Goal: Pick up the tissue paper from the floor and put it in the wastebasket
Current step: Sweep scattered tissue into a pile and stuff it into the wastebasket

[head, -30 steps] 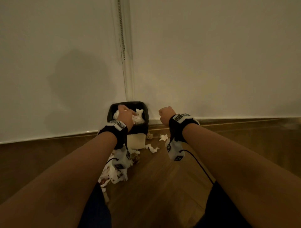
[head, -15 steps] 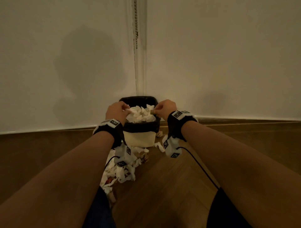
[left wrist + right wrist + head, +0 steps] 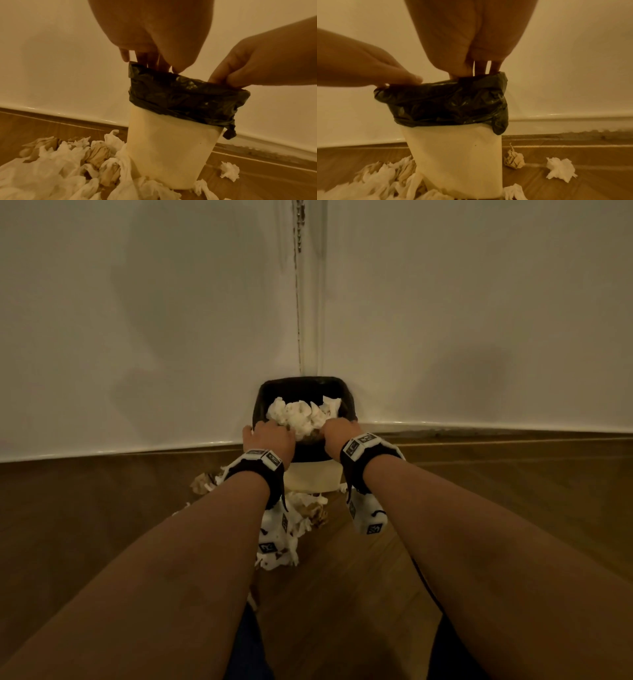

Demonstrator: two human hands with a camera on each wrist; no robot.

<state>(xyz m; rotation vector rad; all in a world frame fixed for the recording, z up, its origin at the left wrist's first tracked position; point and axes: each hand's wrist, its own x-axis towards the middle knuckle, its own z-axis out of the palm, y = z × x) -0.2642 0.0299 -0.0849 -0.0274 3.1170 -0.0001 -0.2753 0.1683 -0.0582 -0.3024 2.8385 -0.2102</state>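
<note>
Centrally, one cream wastebasket [image 3: 310,477] with one black liner [image 3: 180,97], crumpled tissue paper [image 3: 298,414] heaped inside, more tissue wads [image 3: 56,166] on floor near-left, left hand [image 3: 269,440] and right hand [image 3: 337,436] fingers dipping inside rim, whether clamped cannot be told, wristband markings unreadable.

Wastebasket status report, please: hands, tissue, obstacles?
Both hands at wastebasket rim, fingers inside. Tissue heaped to the brim. More tissue on floor.

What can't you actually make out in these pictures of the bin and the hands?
- Left hand fingertips: all views, they dip behind the black bag liner, so any grip is unclear.
- Right hand fingertips: likewise hidden.
- How deep the tissue fills the wastebasket: its walls hide that.
- Floor tissue pile: head view, partly covered by the wrist cameras.
</note>
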